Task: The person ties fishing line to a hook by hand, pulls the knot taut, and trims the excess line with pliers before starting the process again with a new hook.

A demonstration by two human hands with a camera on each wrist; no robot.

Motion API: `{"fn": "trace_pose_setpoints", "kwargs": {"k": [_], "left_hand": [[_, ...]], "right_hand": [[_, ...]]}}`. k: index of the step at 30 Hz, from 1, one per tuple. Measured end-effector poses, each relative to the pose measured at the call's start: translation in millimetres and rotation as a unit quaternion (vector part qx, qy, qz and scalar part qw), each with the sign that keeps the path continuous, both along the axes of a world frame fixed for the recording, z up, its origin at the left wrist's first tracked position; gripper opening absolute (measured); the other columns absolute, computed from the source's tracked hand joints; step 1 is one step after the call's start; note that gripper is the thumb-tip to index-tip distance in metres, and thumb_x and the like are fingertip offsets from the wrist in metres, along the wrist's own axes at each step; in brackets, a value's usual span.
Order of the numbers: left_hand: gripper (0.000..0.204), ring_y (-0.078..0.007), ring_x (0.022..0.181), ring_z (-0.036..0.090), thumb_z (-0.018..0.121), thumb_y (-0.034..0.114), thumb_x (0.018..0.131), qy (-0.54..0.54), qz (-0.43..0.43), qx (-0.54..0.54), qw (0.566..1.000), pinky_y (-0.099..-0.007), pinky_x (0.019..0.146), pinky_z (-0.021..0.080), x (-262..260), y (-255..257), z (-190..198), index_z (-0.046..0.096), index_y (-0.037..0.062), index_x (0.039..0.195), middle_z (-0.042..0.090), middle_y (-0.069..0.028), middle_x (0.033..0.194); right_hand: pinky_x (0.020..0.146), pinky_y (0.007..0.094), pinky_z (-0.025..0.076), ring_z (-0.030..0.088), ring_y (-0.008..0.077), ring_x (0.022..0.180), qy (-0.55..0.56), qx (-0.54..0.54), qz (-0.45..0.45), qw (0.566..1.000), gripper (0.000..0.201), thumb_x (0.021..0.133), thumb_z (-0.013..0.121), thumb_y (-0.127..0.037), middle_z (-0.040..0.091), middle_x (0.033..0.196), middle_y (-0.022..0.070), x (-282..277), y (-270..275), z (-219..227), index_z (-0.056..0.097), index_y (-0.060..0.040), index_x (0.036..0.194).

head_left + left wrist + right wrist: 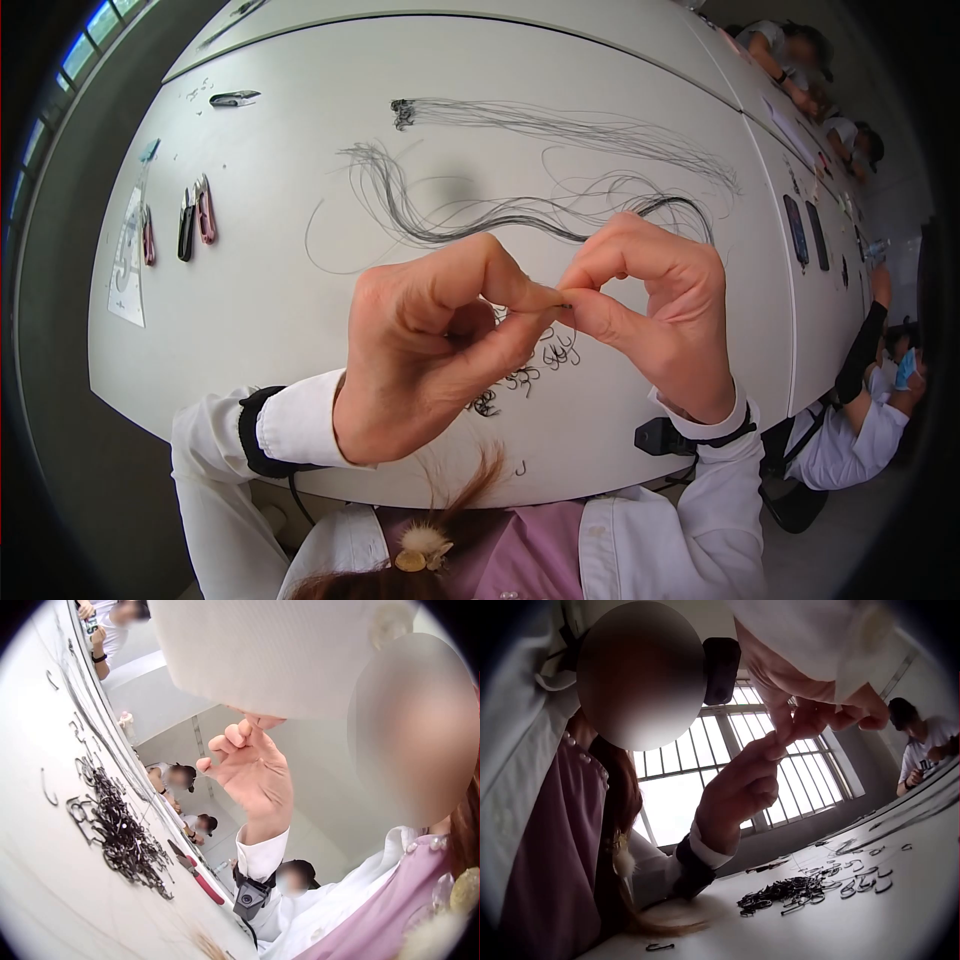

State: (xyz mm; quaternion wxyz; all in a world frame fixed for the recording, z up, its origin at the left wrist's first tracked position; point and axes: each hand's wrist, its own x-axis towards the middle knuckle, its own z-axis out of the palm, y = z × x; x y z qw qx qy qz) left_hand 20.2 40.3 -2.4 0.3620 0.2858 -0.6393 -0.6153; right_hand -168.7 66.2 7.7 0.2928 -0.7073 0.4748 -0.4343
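In the head view my left hand point(425, 345) and right hand point(665, 300) meet over the table, thumb and index tips together. Between them they pinch a tiny dark piece, apparently a fish hook point(566, 306), mostly covered by the fingertips. Below the hands lies a heap of black fish hooks point(124, 836), with several strewn loose around it. A wavy bundle of dark fishing line point(475, 222) stretches behind the hands. Farther back lies a straighter bundle of hooked lines point(560, 125), its hooks clustered at the left end point(403, 113).
Thread snips stand out at the left: a black pair point(186, 225), a pink pair point(205, 212), and another farther back point(235, 99). A printed card point(127, 265) lies near the left edge. Phones point(796, 230) lie on the adjoining right table, where other people sit.
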Motion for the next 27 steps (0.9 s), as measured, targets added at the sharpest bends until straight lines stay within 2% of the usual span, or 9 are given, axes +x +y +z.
{"fn": "trace_pose_setpoints", "kwargs": {"k": [1, 5, 8, 11, 13, 15, 18, 25, 27], "left_hand": [[0.005, -0.0035, 0.058, 0.046, 0.056, -0.008, 0.083, 0.0, 0.0, 0.0, 1.0, -0.0184, 0.049, 0.035, 0, 0, -1, 0.058, -0.004, 0.086, 0.055, -0.0041, 0.074], [0.002, -0.0028, 0.052, 0.044, 0.056, -0.006, 0.084, 0.028, -0.002, -0.026, 0.999, -0.0178, 0.044, 0.034, -1, -3, -9, 0.055, -0.004, 0.085, 0.054, -0.0044, 0.074], [0.003, -0.0019, 0.049, 0.043, 0.054, -0.004, 0.085, 0.052, -0.006, -0.012, 0.999, -0.0165, 0.04, 0.032, -4, -3, -8, 0.052, -0.0031, 0.085, 0.054, -0.0045, 0.075], [0.004, -0.001, 0.047, 0.042, 0.053, -0.003, 0.086, 0.079, 0.007, 0.021, 0.997, -0.0154, 0.038, 0.032, -7, -2, -9, 0.049, -0.0018, 0.086, 0.054, -0.0041, 0.077], [0.005, -0.0007, 0.046, 0.041, 0.052, -0.003, 0.086, 0.093, 0.017, 0.03, 0.995, -0.015, 0.037, 0.032, -7, -2, -8, 0.048, -0.0012, 0.086, 0.054, -0.0039, 0.077], [0.005, -0.0006, 0.046, 0.041, 0.053, -0.002, 0.087, 0.065, 0.043, 0.033, 0.996, -0.0149, 0.038, 0.032, -7, -1, -6, 0.048, -0.001, 0.085, 0.053, -0.0034, 0.077], [0.005, -0.0004, 0.046, 0.042, 0.053, -0.002, 0.087, 0.052, 0.041, 0.011, 0.998, -0.0149, 0.038, 0.032, -6, -2, -7, 0.048, -0.0007, 0.086, 0.054, -0.0037, 0.078], [0.004, -0.0001, 0.047, 0.045, 0.054, 0.001, 0.087, 0.02, 0.023, 0.043, 0.999, -0.0142, 0.038, 0.033, -6, -4, -3, 0.051, -0.0006, 0.089, 0.059, -0.0047, 0.079], [0.008, -0.0003, 0.046, 0.046, 0.057, 0.002, 0.086, 0.023, 0.0, 0.096, 0.995, -0.0142, 0.037, 0.034, -7, -7, -4, 0.053, -0.0013, 0.092, 0.061, -0.0061, 0.081]], "right_hand": [[0.063, 0.0231, 0.034, 0.052, 0.0086, 0.065, -0.058, 0.042, 0.017, 0.997, 0.005, 0.071, 0.072, -0.003, 0.061, 0.066, 0.0016, 0, 0, -2, 0.068, -0.0052, 0.075], [0.065, 0.0231, 0.036, 0.052, 0.0073, 0.066, -0.085, 0.101, 0.045, 0.99, 0.005, 0.073, 0.071, -0.006, 0.063, 0.068, 0.0011, -3, -1, -3, 0.069, -0.004, 0.076], [0.068, 0.0238, 0.038, 0.053, 0.0077, 0.069, -0.116, 0.191, 0.045, 0.974, 0.008, 0.075, 0.07, -0.009, 0.064, 0.072, 0.0017, -1, -2, -4, 0.069, -0.0029, 0.08], [0.071, 0.0244, 0.039, 0.054, 0.0095, 0.071, -0.088, 0.141, 0.052, 0.985, 0.011, 0.077, 0.068, -0.011, 0.066, 0.077, 0.0024, 0, -5, -8, 0.068, -0.003, 0.084], [0.072, 0.0248, 0.039, 0.055, 0.0112, 0.074, -0.039, 0.029, 0.0, 0.999, 0.013, 0.077, 0.067, -0.01, 0.066, 0.082, 0.0025, 0, -5, -2, 0.067, -0.0033, 0.088], [0.073, 0.0253, 0.039, 0.055, 0.0124, 0.077, -0.057, 0.023, 0.012, 0.998, 0.014, 0.075, 0.067, -0.008, 0.066, 0.083, 0.0026, -2, -4, 3, 0.067, -0.0034, 0.088], [0.077, 0.0285, 0.039, 0.054, 0.0145, 0.081, 0.016, -0.009, 0.012, 1.0, 0.011, 0.073, 0.063, -0.004, 0.061, 0.084, 0.0043, 0, 1, 8, 0.065, -0.0018, 0.083], [0.07, 0.0282, 0.037, 0.047, 0.0152, 0.069, 0.121, -0.108, -0.047, 0.986, 0.009, 0.067, 0.069, 0.001, 0.059, 0.067, 0.0011, 4, 3, 9, 0.062, -0.0044, 0.07], [0.068, 0.0284, 0.037, 0.046, 0.0159, 0.068, 0.158, -0.127, -0.064, 0.977, 0.01, 0.066, 0.069, 0.001, 0.059, 0.066, 0.0007, 1, 4, 10, 0.061, -0.005, 0.068]]}}
